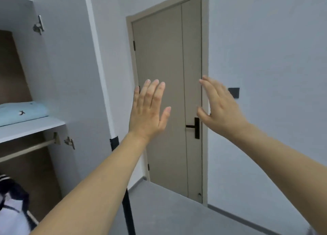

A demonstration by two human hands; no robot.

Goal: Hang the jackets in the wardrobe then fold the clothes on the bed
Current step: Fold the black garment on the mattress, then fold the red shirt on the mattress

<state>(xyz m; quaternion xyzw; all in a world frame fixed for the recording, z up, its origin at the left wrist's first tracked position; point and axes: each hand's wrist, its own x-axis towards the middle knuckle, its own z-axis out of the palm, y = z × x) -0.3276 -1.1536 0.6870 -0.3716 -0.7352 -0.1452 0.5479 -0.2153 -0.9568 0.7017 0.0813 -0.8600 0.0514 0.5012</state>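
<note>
Both hands raised before the door, holding nothing.
Left of the door (pixel 168 93), the wardrobe (pixel 53 75) held a hung jacket (pixel 12 204) and folded blue cloth (pixel 23 111); left hand (pixel 149 114) and right hand (pixel 221 110) were spread.

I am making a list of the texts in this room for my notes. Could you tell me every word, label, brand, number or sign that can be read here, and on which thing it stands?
None: no readable text shows in this view.
The folded light blue cloth on the wardrobe shelf bears small dark bird-like marks, not letters.
The door, its black handle and the dark wall switch carry no lettering.
</note>
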